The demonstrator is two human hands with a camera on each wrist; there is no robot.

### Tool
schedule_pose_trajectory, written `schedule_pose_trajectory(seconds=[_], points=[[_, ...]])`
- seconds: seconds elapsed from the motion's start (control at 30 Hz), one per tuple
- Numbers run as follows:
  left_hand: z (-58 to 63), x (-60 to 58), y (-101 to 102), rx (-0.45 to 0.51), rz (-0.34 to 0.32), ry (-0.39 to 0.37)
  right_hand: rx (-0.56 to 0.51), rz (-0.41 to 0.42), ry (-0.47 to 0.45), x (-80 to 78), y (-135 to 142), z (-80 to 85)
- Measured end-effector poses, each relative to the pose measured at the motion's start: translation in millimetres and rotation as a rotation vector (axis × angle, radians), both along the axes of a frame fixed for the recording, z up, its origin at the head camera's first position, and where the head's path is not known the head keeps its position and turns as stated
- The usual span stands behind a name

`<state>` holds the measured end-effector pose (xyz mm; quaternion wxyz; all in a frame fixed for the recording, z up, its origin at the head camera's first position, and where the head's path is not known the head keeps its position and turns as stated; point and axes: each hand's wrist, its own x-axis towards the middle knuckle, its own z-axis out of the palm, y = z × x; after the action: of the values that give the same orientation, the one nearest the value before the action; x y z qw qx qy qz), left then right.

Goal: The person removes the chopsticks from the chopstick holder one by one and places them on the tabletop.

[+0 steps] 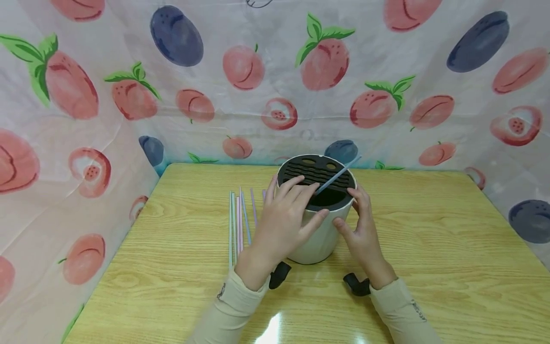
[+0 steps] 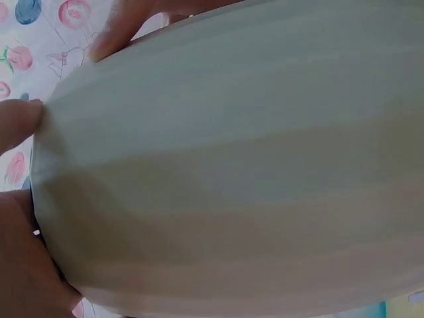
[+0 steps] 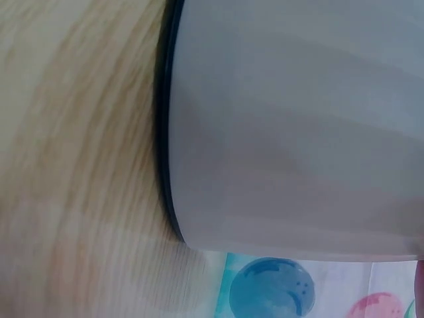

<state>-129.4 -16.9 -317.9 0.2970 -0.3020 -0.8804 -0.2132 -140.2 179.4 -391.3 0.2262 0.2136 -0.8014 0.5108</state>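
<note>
A white utensil holder (image 1: 323,234) with a black slotted lid (image 1: 318,172) stands on the table between my hands. My left hand (image 1: 287,215) reaches over its left side, fingers bent across the lid and thumb at the front rim. A thin blue chopstick (image 1: 339,174) slants up to the back right from the lid's large opening, its lower part right at my left fingertips. My right hand (image 1: 363,234) grips the holder's right side, fingers at the rim and thumb on the front wall. The pale wall (image 2: 232,146) of the holder fills most of the left wrist view.
Several pastel chopsticks (image 1: 238,220) lie left of the holder, partly behind my left hand. Black bands (image 1: 356,285) sit near both wrists. A fruit-patterned cloth (image 1: 206,138) hangs behind the wooden table (image 1: 429,239) and along its sides.
</note>
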Motion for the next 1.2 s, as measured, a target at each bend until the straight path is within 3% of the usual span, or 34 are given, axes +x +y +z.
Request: schedule_pose_trajectory(seconds=[0.3,0.53,0.83,1.2], points=[[3.0,3.3,1,-0.057,0.015,-0.052,-0.014,-0.003,0.02,0.5,1,-0.1],[8.7,10.7,5,-0.103,0.116,-0.13,-0.02,0.009,0.026,0.8,1,-0.7],[6.1,7.0,3,-0.002,0.073,-0.162,-0.025,0.023,0.045,0.0,-1,-2.6],[12.7,7.9,15,0.053,0.157,-0.267,-0.012,0.002,0.011,2.3,-2,0.9]])
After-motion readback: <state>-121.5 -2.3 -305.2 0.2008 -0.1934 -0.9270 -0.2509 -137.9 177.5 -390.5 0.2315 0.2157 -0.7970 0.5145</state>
